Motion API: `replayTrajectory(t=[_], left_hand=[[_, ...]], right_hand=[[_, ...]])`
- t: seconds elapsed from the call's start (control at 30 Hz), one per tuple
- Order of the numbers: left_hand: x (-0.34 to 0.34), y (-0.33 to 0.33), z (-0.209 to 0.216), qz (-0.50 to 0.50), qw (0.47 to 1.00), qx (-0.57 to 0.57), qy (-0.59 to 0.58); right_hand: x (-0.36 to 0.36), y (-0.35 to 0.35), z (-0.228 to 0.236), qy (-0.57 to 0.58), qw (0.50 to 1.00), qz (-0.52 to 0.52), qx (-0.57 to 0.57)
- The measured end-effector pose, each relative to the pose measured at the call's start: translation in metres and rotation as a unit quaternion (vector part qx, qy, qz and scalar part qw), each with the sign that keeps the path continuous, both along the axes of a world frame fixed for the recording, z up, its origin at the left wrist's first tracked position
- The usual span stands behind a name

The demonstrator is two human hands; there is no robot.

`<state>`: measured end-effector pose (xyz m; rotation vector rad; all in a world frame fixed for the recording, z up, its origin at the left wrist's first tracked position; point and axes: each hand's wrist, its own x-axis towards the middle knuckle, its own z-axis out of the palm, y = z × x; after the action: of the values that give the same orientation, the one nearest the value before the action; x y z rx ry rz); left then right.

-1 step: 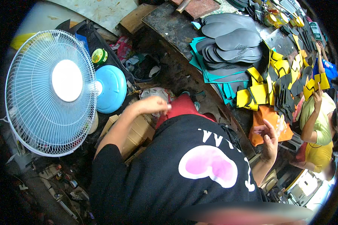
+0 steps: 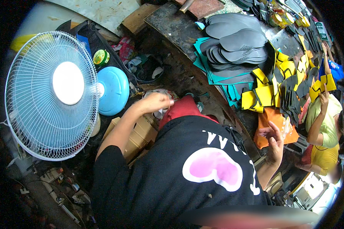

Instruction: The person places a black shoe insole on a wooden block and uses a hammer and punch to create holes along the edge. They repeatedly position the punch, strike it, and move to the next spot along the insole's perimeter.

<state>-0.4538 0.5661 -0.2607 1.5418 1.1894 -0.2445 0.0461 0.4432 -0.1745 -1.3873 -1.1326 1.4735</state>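
My left hand [image 2: 156, 102] reaches forward and down, fingers curled over a pale, patterned object [image 2: 161, 113] beside my red-clad knee [image 2: 183, 108]; whether it grips the object is hidden. My right hand [image 2: 273, 144] is raised at my right side with fingers apart and nothing in it. It is next to an orange piece [image 2: 284, 128] hanging off the workbench edge. My black shirt with a pink shape [image 2: 212, 168] fills the lower middle.
A white-caged fan [image 2: 51, 95] with a blue motor housing [image 2: 112, 91] stands at the left, with cardboard boxes [image 2: 139, 135] below my left arm. The dark workbench [image 2: 172, 23] holds grey soles [image 2: 237, 40], teal sheets and yellow-black pieces [image 2: 263, 93]. Another person [image 2: 321, 126] works at the right.
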Motion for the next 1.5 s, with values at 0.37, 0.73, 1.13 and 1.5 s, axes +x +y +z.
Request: replayTrajectory(t=[0.37, 0.73, 1.13, 1.5], left_hand=[[0.019, 0.011, -0.090, 0.151, 0.932, -0.317, 0.086], [0.083, 0.323, 0.052, 0.013, 0.699, 0.715, -0.017], [0.036, 0.480, -0.126, -0.011, 0.742, 0.661, -0.109], [0.038, 0.482, -0.124, -0.024, 0.732, 0.674, -0.098]], right_hand=[[-0.011, 0.010, -0.027, 0.017, 0.995, -0.098, 0.020], [-0.117, 0.196, 0.035, -0.410, 0.873, 0.075, 0.252], [-0.298, 0.487, -0.105, -0.583, 0.797, 0.109, 0.113], [-0.311, 0.496, -0.120, -0.605, 0.783, 0.088, 0.118]])
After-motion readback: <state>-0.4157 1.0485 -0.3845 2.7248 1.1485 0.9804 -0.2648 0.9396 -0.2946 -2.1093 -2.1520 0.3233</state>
